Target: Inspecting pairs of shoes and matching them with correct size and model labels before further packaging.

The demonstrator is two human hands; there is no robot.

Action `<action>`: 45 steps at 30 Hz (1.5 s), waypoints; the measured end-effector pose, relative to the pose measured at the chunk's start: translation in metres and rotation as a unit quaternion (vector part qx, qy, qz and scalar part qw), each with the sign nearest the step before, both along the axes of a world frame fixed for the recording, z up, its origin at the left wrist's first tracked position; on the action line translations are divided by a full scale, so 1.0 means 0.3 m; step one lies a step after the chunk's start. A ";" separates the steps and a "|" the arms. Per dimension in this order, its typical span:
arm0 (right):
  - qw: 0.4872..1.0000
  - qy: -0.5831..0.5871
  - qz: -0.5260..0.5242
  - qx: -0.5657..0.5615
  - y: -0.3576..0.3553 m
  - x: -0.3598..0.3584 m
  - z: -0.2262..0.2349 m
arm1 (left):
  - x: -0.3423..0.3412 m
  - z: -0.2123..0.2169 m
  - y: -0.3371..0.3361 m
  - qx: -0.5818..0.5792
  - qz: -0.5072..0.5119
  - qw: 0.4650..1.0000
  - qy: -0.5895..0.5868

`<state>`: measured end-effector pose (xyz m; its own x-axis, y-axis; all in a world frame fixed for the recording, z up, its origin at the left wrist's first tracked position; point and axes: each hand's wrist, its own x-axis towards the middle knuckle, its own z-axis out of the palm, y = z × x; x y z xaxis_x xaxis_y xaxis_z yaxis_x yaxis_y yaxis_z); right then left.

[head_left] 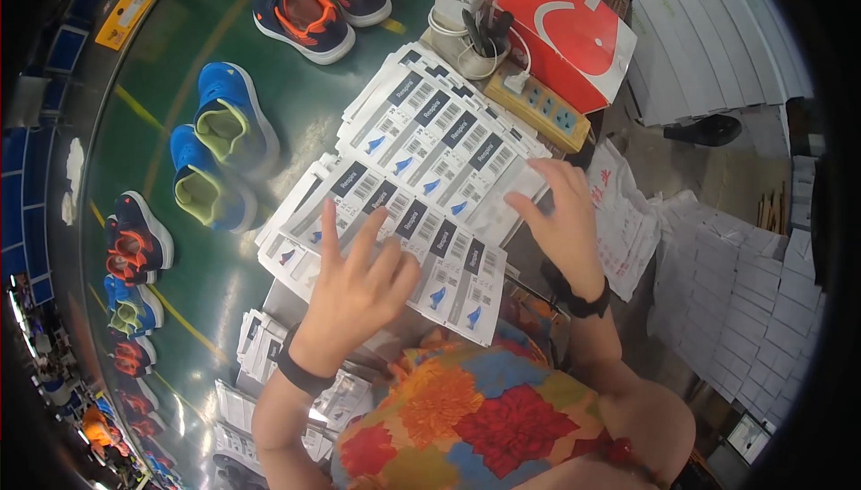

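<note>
While the label sheets at the edge of the green bench look mostly full, I see one pale patch, perhaps peeled bare, near the right hand. Its thumb and fingers part; the left hand spreads its fingers above; neither visibly grips anything.

The left hand is hiding part of the label sheet beneath it, whose finest print is appearing too small to read. The left forearm is covering some of the lower label stacks. The upper edge is cutting off a navy-and-orange sneaker and the red box; the lower edge is cropping the floral garment. Near the dark rim, the farthest sneakers are blurring together.
</note>
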<state>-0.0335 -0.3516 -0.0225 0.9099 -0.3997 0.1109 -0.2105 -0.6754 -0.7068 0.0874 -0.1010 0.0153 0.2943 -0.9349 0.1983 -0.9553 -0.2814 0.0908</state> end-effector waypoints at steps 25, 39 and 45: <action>0.983 0.090 -0.085 -0.132 -0.066 0.021 -0.100 | 0.057 0.058 -0.050 -0.027 0.018 0.997 0.073; 0.987 0.042 0.142 -0.059 0.004 0.032 0.195 | 0.084 0.067 -0.082 -0.095 0.039 0.994 0.047; 0.770 -0.074 0.311 0.552 -0.080 -0.002 0.179 | 0.087 0.079 -0.084 0.013 -0.002 0.999 0.047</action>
<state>-0.0340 -0.3756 0.0311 0.9733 0.1838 0.1377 0.0499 0.4159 -0.9081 0.1134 -0.1261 0.0389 0.3061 -0.9408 0.1456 -0.9443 -0.2805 0.1722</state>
